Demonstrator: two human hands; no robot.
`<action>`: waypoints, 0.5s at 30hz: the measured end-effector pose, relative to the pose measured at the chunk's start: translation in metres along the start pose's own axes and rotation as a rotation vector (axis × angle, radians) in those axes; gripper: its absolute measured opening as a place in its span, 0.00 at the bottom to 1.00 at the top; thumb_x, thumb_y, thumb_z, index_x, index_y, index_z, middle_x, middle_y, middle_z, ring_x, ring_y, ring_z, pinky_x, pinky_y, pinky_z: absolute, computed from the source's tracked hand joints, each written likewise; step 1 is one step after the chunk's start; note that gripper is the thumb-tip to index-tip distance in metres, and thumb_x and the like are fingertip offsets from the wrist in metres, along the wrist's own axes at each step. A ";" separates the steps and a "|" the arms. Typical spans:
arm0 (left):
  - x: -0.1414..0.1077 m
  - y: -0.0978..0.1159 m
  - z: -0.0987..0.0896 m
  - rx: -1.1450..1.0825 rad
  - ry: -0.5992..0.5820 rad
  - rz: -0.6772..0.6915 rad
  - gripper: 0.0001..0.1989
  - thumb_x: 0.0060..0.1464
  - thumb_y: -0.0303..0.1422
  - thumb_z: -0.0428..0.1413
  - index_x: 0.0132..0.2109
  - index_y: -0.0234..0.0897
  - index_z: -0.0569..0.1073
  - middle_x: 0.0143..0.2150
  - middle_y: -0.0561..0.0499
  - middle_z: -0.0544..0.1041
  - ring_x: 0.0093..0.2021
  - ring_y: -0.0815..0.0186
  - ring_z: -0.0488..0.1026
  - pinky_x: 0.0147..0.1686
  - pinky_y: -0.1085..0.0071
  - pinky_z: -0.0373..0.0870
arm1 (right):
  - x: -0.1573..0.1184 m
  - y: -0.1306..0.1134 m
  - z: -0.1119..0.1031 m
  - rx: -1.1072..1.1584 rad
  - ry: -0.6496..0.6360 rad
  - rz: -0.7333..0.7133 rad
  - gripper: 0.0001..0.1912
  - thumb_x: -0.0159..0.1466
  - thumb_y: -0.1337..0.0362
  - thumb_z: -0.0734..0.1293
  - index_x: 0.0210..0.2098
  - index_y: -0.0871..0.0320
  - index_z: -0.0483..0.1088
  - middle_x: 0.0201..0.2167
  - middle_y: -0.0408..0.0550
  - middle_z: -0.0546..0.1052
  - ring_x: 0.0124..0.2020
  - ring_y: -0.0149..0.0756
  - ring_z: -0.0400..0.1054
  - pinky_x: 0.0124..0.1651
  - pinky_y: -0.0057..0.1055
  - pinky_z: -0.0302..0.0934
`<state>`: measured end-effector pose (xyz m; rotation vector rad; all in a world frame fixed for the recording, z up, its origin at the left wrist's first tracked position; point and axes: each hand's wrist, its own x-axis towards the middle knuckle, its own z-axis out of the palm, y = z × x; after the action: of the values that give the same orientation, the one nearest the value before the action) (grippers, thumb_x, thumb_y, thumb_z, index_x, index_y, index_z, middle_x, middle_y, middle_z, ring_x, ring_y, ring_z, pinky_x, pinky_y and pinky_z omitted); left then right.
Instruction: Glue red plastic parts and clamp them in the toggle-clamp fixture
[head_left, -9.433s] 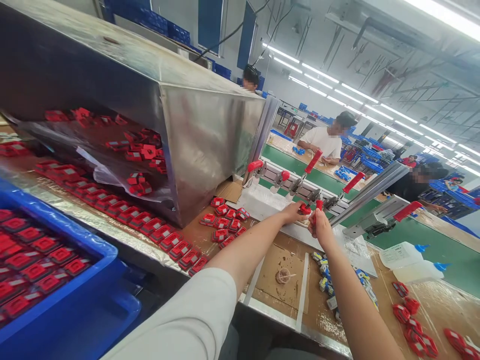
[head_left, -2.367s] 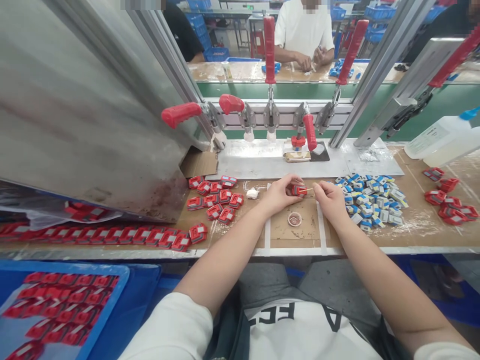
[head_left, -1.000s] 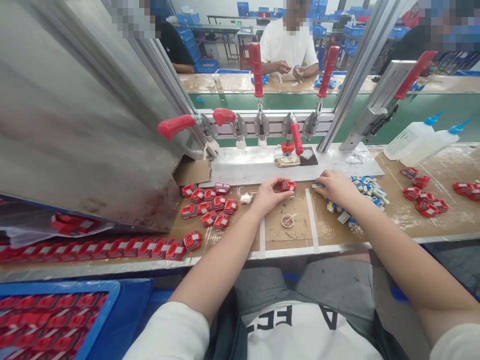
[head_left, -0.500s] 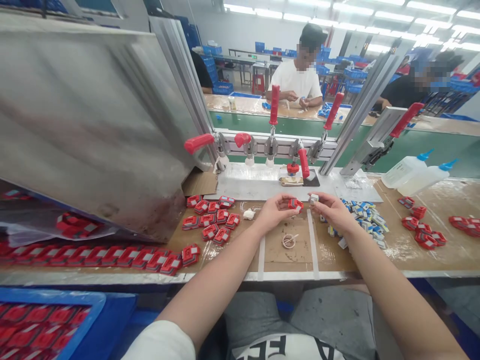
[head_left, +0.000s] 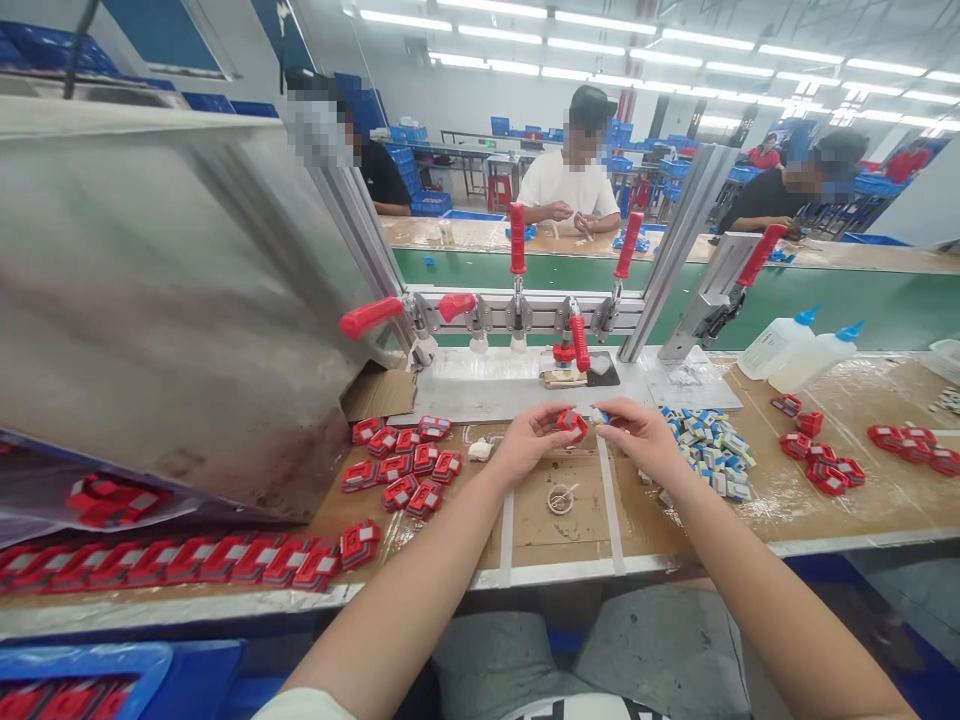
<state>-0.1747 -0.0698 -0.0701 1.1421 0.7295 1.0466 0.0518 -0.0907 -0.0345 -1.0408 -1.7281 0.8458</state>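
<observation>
My left hand (head_left: 531, 438) is closed around a red and grey plastic part (head_left: 572, 424), held just above the bench. In my right hand (head_left: 640, 432) a small white and blue piece (head_left: 599, 416) is pinched between thumb and fingers, close beside the red part. Whether the two pieces touch, I cannot tell. Right of that hand lies a heap of white, blue and yellow pieces (head_left: 709, 450). A small round cup (head_left: 560, 499) with a thin stick in it stands below my hands. Several red parts (head_left: 405, 465) lie to the left.
Behind my hands stands a metal frame with red-handled toggle clamps (head_left: 517, 240). A big metal housing (head_left: 180, 300) blocks the left. Red parts line the front edge (head_left: 225, 558). Two bottles with blue tips (head_left: 814, 355) stand at right. Co-workers (head_left: 574, 180) sit across.
The view has shifted, so the bench sits a little lower and further left. The right-hand piece is turned and now shows blue. Both hands keep their hold, close together.
</observation>
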 end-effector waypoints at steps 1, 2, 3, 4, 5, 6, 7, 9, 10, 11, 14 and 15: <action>0.000 0.000 0.000 0.004 -0.012 -0.006 0.30 0.45 0.40 0.74 0.55 0.37 0.79 0.52 0.43 0.82 0.53 0.57 0.79 0.58 0.58 0.73 | -0.001 -0.004 0.000 -0.054 -0.005 -0.049 0.15 0.64 0.54 0.74 0.48 0.51 0.80 0.43 0.49 0.81 0.38 0.39 0.74 0.44 0.38 0.71; 0.000 -0.001 -0.001 0.003 -0.031 -0.013 0.29 0.46 0.41 0.73 0.55 0.38 0.79 0.52 0.43 0.82 0.53 0.58 0.79 0.58 0.59 0.73 | -0.001 -0.007 0.000 -0.100 -0.015 -0.102 0.14 0.65 0.55 0.73 0.49 0.50 0.80 0.44 0.49 0.81 0.39 0.40 0.74 0.45 0.39 0.72; 0.000 -0.001 -0.001 -0.004 -0.055 -0.023 0.29 0.48 0.43 0.72 0.56 0.38 0.79 0.52 0.43 0.82 0.52 0.58 0.79 0.57 0.60 0.74 | -0.002 -0.009 -0.001 -0.142 -0.030 -0.164 0.13 0.66 0.57 0.72 0.50 0.49 0.80 0.45 0.50 0.81 0.41 0.41 0.75 0.47 0.40 0.72; 0.000 -0.002 -0.001 -0.017 -0.083 -0.038 0.29 0.49 0.45 0.71 0.56 0.38 0.79 0.51 0.43 0.82 0.51 0.58 0.80 0.55 0.61 0.74 | -0.002 -0.010 -0.003 -0.181 -0.049 -0.236 0.13 0.68 0.58 0.71 0.51 0.48 0.80 0.47 0.50 0.82 0.44 0.43 0.76 0.50 0.42 0.72; -0.001 -0.003 -0.001 -0.034 -0.111 -0.056 0.29 0.50 0.46 0.70 0.57 0.38 0.79 0.50 0.43 0.83 0.50 0.58 0.80 0.54 0.61 0.74 | -0.002 -0.010 -0.005 -0.220 -0.074 -0.313 0.13 0.69 0.60 0.70 0.52 0.47 0.80 0.49 0.50 0.82 0.47 0.44 0.76 0.52 0.43 0.72; -0.001 -0.004 0.000 -0.059 -0.133 -0.074 0.30 0.50 0.47 0.70 0.56 0.38 0.79 0.49 0.42 0.83 0.49 0.59 0.80 0.53 0.62 0.74 | -0.002 -0.010 -0.008 -0.257 -0.101 -0.390 0.13 0.71 0.62 0.68 0.53 0.46 0.79 0.51 0.50 0.82 0.49 0.45 0.76 0.54 0.44 0.71; -0.001 -0.005 0.000 -0.086 -0.149 -0.094 0.30 0.50 0.48 0.70 0.56 0.37 0.80 0.48 0.42 0.83 0.47 0.59 0.80 0.52 0.63 0.75 | -0.001 -0.009 -0.010 -0.292 -0.132 -0.459 0.15 0.72 0.63 0.67 0.55 0.46 0.79 0.52 0.49 0.81 0.51 0.45 0.76 0.54 0.45 0.71; -0.001 -0.005 0.002 -0.133 -0.162 -0.133 0.28 0.50 0.48 0.70 0.53 0.35 0.81 0.46 0.42 0.83 0.44 0.61 0.80 0.49 0.66 0.75 | -0.001 -0.005 -0.015 -0.354 -0.196 -0.563 0.18 0.73 0.66 0.64 0.58 0.45 0.77 0.56 0.48 0.80 0.53 0.44 0.75 0.55 0.45 0.72; -0.001 -0.004 0.003 -0.152 -0.160 -0.150 0.28 0.49 0.49 0.70 0.51 0.35 0.82 0.44 0.43 0.83 0.43 0.63 0.80 0.47 0.67 0.76 | -0.001 -0.003 -0.017 -0.382 -0.226 -0.597 0.20 0.73 0.68 0.63 0.60 0.44 0.75 0.58 0.47 0.79 0.54 0.44 0.74 0.55 0.45 0.73; -0.002 -0.003 0.004 -0.166 -0.158 -0.165 0.27 0.49 0.49 0.70 0.50 0.34 0.82 0.43 0.43 0.83 0.42 0.64 0.79 0.45 0.68 0.76 | -0.001 -0.001 -0.019 -0.410 -0.257 -0.625 0.22 0.73 0.69 0.63 0.62 0.44 0.73 0.60 0.47 0.77 0.55 0.44 0.74 0.56 0.45 0.73; -0.001 0.004 0.008 -0.184 -0.158 -0.209 0.28 0.48 0.49 0.71 0.48 0.33 0.82 0.42 0.43 0.82 0.40 0.66 0.78 0.44 0.69 0.76 | 0.000 0.007 -0.025 -0.504 -0.308 -0.708 0.27 0.74 0.71 0.61 0.68 0.45 0.66 0.63 0.48 0.74 0.60 0.43 0.71 0.59 0.45 0.72; -0.001 0.006 0.009 -0.184 -0.158 -0.222 0.28 0.48 0.49 0.71 0.47 0.32 0.82 0.42 0.43 0.82 0.40 0.66 0.78 0.45 0.69 0.76 | 0.000 0.010 -0.027 -0.532 -0.309 -0.737 0.28 0.74 0.72 0.60 0.70 0.46 0.64 0.64 0.49 0.73 0.61 0.43 0.70 0.60 0.45 0.72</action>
<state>-0.1686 -0.0737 -0.0618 0.9501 0.6064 0.8091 0.0800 -0.0837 -0.0334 -0.5065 -2.4441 0.0662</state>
